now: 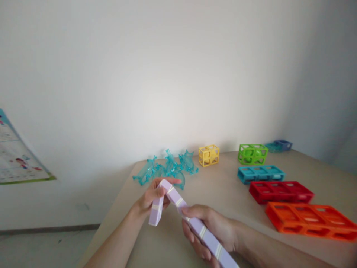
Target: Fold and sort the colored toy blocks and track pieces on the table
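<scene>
Lilac bars (195, 223) unlabelled; poster (16, 156) writing illegible.

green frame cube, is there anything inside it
Inside the green frame cube a rounded green piece shows through the open sides. Its full shape cannot be made out, because the bars cover parts of it.

Matt lilac plastic bars (195, 223) (smooth beige table (223, 190))

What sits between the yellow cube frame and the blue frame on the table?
In the head view, the green frame sits between the yellow cube frame and the blue frame.
</scene>
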Demonstrator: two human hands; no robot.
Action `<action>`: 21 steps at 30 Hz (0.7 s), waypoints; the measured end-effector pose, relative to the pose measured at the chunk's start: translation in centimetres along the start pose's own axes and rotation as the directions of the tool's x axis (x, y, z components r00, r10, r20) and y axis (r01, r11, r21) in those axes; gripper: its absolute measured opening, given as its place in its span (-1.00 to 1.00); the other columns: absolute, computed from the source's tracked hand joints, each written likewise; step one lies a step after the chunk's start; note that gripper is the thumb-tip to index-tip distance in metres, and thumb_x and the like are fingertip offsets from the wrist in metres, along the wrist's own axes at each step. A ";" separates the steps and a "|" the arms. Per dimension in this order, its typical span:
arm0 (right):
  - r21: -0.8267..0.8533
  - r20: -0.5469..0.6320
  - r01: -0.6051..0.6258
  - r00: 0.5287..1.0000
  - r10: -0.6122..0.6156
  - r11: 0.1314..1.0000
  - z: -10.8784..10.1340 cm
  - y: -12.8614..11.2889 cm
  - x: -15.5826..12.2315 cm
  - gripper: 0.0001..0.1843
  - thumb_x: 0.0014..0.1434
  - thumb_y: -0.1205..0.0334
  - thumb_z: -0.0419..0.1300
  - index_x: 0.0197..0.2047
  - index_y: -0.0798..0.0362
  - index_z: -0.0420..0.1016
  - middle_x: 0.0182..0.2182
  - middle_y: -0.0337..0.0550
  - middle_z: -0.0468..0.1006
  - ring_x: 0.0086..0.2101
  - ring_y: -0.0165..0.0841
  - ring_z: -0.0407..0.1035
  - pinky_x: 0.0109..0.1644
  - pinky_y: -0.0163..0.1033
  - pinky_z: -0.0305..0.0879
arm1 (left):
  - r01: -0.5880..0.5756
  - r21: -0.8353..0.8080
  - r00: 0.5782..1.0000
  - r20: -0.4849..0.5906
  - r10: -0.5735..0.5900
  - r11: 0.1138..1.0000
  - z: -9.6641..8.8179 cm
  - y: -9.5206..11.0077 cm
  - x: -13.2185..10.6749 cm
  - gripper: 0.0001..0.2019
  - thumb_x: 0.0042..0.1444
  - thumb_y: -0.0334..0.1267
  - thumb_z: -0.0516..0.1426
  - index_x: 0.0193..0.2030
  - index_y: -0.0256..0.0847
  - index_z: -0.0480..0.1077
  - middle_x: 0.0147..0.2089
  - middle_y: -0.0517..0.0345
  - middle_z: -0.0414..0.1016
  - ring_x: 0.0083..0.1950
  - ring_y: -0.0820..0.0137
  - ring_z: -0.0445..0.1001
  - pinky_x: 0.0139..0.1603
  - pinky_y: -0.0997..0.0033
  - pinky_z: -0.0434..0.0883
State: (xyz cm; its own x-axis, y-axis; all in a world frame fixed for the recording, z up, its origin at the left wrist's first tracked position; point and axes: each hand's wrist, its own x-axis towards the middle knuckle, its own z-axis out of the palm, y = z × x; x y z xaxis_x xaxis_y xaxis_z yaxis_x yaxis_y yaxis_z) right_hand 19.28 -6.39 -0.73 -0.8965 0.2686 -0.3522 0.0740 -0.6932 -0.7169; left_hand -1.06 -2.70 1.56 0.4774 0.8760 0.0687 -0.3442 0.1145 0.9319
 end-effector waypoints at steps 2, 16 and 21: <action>0.005 0.077 -0.025 0.997 0.025 1.000 -0.3 0.4 0.1 -0.40 0.23 -0.14 -0.23 -0.46 0.12 0.40 -0.77 -0.10 0.43 -0.79 -0.32 0.33 -0.80 -0.29 0.29 | 0.082 -0.009 0.993 0.084 -0.081 0.997 -0.4 0.3 -0.4 -0.41 -0.31 0.05 0.40 -0.15 -0.29 0.51 -0.77 0.43 0.05 -0.74 0.65 -0.07 -0.74 0.58 -0.01; 0.065 0.064 0.218 0.973 -0.222 0.974 -0.8 1.8 1.1 -0.33 0.19 -0.33 -0.16 -0.37 0.14 0.40 -0.68 -0.07 0.51 -0.72 -0.30 0.40 -0.70 -0.34 0.25 | 0.038 0.057 0.997 -0.068 -0.034 0.998 0.2 -1.2 2.1 -0.57 0.09 0.08 0.16 -0.51 -0.30 0.35 -0.69 0.26 0.33 -0.83 0.58 0.18 -0.84 0.58 0.21; 0.033 -0.041 0.269 0.963 -0.267 0.963 0.3 1.5 0.8 -0.41 0.17 -0.25 -0.08 -0.33 0.15 0.40 -0.68 -0.11 0.49 -0.73 -0.31 0.39 -0.69 -0.33 0.27 | 0.065 0.057 0.998 -0.031 -0.063 0.996 0.7 -0.7 1.5 -0.63 0.10 0.05 0.16 -0.43 -0.27 0.37 -0.67 0.23 0.38 -0.82 0.54 0.24 -0.84 0.60 0.20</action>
State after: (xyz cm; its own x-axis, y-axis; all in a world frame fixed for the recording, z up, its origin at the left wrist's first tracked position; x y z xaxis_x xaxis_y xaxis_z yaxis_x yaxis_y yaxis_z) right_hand 18.55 -7.38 -1.92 -0.8652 0.4710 -0.1720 -0.1840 -0.6173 -0.7649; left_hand 0.46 -1.74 1.25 0.4731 0.8810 -0.0010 -0.2657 0.1437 0.9533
